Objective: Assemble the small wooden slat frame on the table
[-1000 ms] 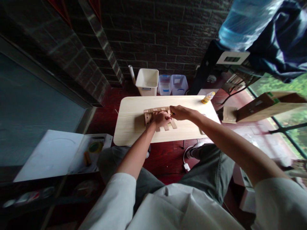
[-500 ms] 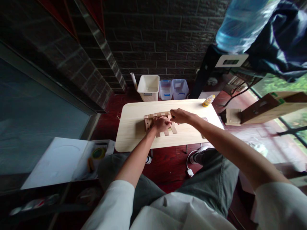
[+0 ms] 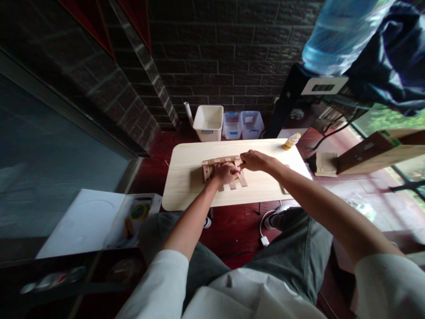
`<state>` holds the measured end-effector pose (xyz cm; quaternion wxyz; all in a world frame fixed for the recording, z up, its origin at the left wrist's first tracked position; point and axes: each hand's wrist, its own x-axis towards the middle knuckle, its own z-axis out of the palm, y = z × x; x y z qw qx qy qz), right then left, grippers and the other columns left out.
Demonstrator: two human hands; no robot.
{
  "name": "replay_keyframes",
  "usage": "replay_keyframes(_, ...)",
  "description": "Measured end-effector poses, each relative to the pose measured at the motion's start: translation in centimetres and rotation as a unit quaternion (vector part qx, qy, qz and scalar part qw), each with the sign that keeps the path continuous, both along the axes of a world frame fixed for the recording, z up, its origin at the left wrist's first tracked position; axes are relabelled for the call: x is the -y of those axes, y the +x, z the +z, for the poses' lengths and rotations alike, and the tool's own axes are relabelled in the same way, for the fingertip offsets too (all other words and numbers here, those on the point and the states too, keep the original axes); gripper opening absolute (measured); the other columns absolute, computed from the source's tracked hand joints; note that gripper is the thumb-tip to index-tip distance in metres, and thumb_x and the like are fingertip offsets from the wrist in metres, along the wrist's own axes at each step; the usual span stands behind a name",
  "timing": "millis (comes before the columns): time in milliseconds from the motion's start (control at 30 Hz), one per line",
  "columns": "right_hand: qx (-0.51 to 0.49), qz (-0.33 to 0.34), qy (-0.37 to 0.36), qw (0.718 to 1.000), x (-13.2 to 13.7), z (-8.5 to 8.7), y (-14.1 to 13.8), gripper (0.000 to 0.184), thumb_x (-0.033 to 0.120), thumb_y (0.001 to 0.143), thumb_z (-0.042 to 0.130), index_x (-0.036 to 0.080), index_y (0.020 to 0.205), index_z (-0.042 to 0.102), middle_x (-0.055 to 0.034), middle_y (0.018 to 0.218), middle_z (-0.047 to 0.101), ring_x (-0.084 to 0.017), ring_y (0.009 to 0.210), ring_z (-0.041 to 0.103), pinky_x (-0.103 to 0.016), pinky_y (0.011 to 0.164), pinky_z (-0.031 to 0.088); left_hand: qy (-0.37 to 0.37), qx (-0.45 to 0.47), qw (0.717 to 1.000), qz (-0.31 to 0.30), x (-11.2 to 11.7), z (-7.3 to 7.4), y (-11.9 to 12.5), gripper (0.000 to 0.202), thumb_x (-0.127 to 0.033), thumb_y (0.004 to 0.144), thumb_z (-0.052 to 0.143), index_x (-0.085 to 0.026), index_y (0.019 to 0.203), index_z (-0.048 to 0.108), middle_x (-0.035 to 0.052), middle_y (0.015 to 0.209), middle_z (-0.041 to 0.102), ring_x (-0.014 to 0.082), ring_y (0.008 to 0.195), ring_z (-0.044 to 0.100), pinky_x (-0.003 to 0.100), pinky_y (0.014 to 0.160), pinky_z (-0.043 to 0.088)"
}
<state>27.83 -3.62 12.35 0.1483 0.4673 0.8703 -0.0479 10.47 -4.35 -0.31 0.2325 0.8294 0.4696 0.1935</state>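
A small light-brown slatted wooden frame [image 3: 206, 171] lies on the pale wooden table [image 3: 181, 177], several slats jutting toward me. My left hand [image 3: 227, 172] rests over its middle, fingers bent and closed on the wood, covering part of the slats. Close beside its fingertips, my right hand [image 3: 253, 160] is closed in a fist at the frame's right end. A bit of yellow shows under the right fingers; the rest of that small object is hidden, so its kind cannot be made out.
At the table's back right corner stands a clear bottle with yellow [image 3: 291, 141]. A flat object [image 3: 284, 189], partly behind my right forearm, lies on the right. Beyond the table are a cream bin [image 3: 208, 123] and two clear plastic boxes [image 3: 251, 125]. An open white box [image 3: 146, 206] sits at left.
The whole view has shifted slightly. Both hands stay at the frame; a bit of yellow now shows under my right fingers.
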Motion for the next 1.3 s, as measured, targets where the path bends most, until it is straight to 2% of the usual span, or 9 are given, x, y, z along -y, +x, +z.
replay_keyframes(167,-0.003,-0.011,-0.02,1.0,0.2,0.4,0.3,0.038,0.034,0.096,0.057,0.008,0.122,0.064,-0.0212,0.111,0.074,-0.029,0.1,0.072,-0.03,0.075,0.052,0.002,0.0,1.0,0.0,-0.1,0.0,0.1,0.02,-0.026,0.08,0.064,-0.028,0.091,0.08,0.0024,0.101,0.077,0.0215,0.103,0.066,0.036,0.097,0.048)
replay_keyframes(333,-0.015,0.034,-0.01,0.999,0.4,0.5,0.1,0.033,0.025,0.095,0.059,0.011,0.124,0.061,-0.0197,0.113,0.073,-0.027,0.102,0.071,-0.029,0.077,0.051,0.006,0.004,1.0,0.008,-0.1,-0.2,0.2,0.02,-0.026,0.08,0.063,-0.027,0.091,0.08,0.0031,0.099,0.077,0.0221,0.102,0.066,0.038,0.096,0.049)
replay_keyframes(533,0.004,0.018,-0.002,1.0,0.3,0.3,-0.4,0.034,0.032,0.098,0.055,0.007,0.12,0.064,-0.0232,0.112,0.073,-0.029,0.102,0.071,-0.03,0.077,0.052,-0.002,-0.002,1.0,0.011,0.0,0.1,0.3,0.02,-0.026,0.079,0.064,-0.028,0.091,0.08,0.0027,0.098,0.077,0.0228,0.102,0.066,0.038,0.095,0.049)
replay_keyframes(633,0.003,0.007,-0.02,1.0,0.0,0.6,-0.2,0.035,0.033,0.097,0.057,0.008,0.12,0.064,-0.022,0.112,0.073,-0.029,0.102,0.072,-0.03,0.077,0.052,-0.005,-0.004,1.0,0.012,0.1,0.3,0.3,0.02,-0.026,0.079,0.065,-0.029,0.091,0.08,0.0022,0.098,0.077,0.0231,0.103,0.066,0.039,0.096,0.049)
replay_keyframes(800,-0.024,0.032,-0.017,0.999,0.1,0.6,0.5,0.032,0.028,0.094,0.06,0.013,0.122,0.063,-0.0176,0.113,0.074,-0.027,0.102,0.072,-0.03,0.078,0.052,-0.001,0.0,1.0,0.009,0.0,0.3,0.2,0.02,-0.024,0.079,0.065,-0.026,0.091,0.081,0.0037,0.098,0.077,0.0229,0.103,0.066,0.038,0.097,0.049)
replay_keyframes(900,-0.019,0.035,-0.007,0.999,0.2,0.2,0.5,0.029,0.026,0.096,0.058,0.01,0.12,0.064,-0.019,0.11,0.074,-0.027,0.101,0.072,-0.029,0.077,0.052,-0.006,-0.007,1.0,0.008,0.0,0.2,0.2,0.02,-0.025,0.079,0.065,-0.027,0.092,0.08,0.0029,0.099,0.077,0.0225,0.103,0.066,0.037,0.096,0.049)
replay_keyframes(1033,0.0,0.027,-0.011,1.0,0.0,0.2,0.4,0.034,0.032,0.096,0.059,0.008,0.118,0.065,-0.0211,0.111,0.073,-0.028,0.101,0.072,-0.03,0.076,0.052,-0.007,-0.007,1.0,0.009,0.0,0.1,0.1,0.022,-0.025,0.08,0.064,-0.029,0.093,0.08,0.0017,0.103,0.077,0.0226,0.103,0.066,0.038,0.096,0.05)
replay_keyframes(1300,-0.015,0.037,-0.015,0.999,0.3,0.3,0.7,0.034,0.03,0.096,0.058,0.012,0.125,0.062,-0.018,0.111,0.074,-0.028,0.101,0.072,-0.03,0.076,0.052,-0.004,-0.004,1.0,0.009,-0.1,0.0,0.1,0.022,-0.025,0.08,0.064,-0.029,0.094,0.081,0.0022,0.103,0.077,0.0234,0.104,0.066,0.039,0.097,0.05)
